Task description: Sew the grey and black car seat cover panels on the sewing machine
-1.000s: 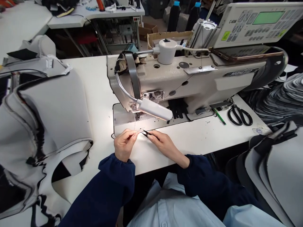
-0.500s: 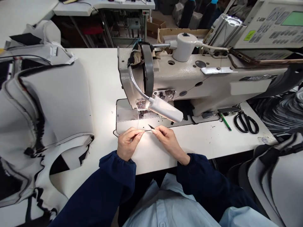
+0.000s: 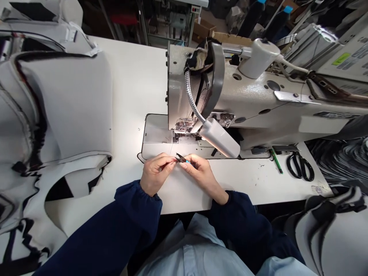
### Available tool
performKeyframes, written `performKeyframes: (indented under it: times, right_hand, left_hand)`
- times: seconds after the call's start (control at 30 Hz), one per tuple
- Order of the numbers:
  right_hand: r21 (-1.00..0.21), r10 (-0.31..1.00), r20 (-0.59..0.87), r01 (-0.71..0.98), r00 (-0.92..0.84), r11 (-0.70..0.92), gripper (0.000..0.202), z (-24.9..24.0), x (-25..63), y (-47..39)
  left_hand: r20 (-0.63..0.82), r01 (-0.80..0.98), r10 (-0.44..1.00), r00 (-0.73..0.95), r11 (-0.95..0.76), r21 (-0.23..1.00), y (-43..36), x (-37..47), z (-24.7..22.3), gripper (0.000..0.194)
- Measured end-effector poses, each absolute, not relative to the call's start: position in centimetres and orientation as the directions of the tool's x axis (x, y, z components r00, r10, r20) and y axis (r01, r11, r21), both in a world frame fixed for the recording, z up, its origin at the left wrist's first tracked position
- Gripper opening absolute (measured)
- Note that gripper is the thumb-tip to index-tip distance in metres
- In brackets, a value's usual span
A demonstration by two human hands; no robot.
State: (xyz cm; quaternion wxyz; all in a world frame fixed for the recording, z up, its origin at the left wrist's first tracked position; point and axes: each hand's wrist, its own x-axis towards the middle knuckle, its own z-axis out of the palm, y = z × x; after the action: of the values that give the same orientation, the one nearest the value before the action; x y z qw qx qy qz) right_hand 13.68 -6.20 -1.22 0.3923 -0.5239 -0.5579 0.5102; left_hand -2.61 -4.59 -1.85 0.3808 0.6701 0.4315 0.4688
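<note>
My right hand (image 3: pixel 201 172) is closed on small thread snips (image 3: pixel 181 158), whose dark blades are parted and point left, with a bit of blue at the handle. Just left of the blades, my left hand (image 3: pixel 156 172) pinches a thin thread (image 3: pixel 172 148) that runs up to the needle area of the sewing machine (image 3: pixel 189 128). Both hands are close together over the front edge of the machine's metal bed plate (image 3: pixel 156 147). A lit lamp (image 3: pixel 220 138) on a bendable neck hangs just above them.
Grey fabric pieces (image 3: pixel 77 107) are heaped on the left of the white table (image 3: pixel 129 96). Black-handled scissors (image 3: pixel 300 166) and a green pen-like tool (image 3: pixel 277 161) lie to the right. Stacked fabric panels (image 3: pixel 342 226) sit at the lower right.
The view has shifted and tilted. The snips have come nearer my left fingertips, and their blades now show spread apart. My left hand keeps its pinch.
</note>
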Motion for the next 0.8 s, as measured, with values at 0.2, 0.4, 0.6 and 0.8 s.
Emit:
performKeyframes:
  times: [0.2,0.4,0.6,0.8]
  right_hand:
    - [-0.968,0.995,-0.083,0.243,-0.060,-0.066,0.033,-0.8,14.9,-6.0]
    - [-0.970,0.995,-0.075,0.236,-0.068,-0.057,0.030,-0.9,15.3,-5.8]
    - [-0.978,0.989,-0.136,0.166,-0.057,-0.125,0.033,-1.6,15.1,-5.8]
    - [-0.973,0.982,-0.167,0.147,0.090,-0.179,0.036,-1.7,15.8,-6.3]
  left_hand:
    - [0.335,0.274,0.922,0.193,-0.379,0.884,-4.6,-2.6,-1.5,0.019]
    - [0.346,0.323,0.917,0.199,-0.395,0.860,-4.2,-2.8,-2.0,0.019]
    - [0.423,0.328,0.887,0.186,-0.462,0.824,-4.1,-2.9,-2.1,0.018]
    - [0.456,0.379,0.877,0.151,-0.477,0.793,-4.1,-3.0,-1.8,0.019]
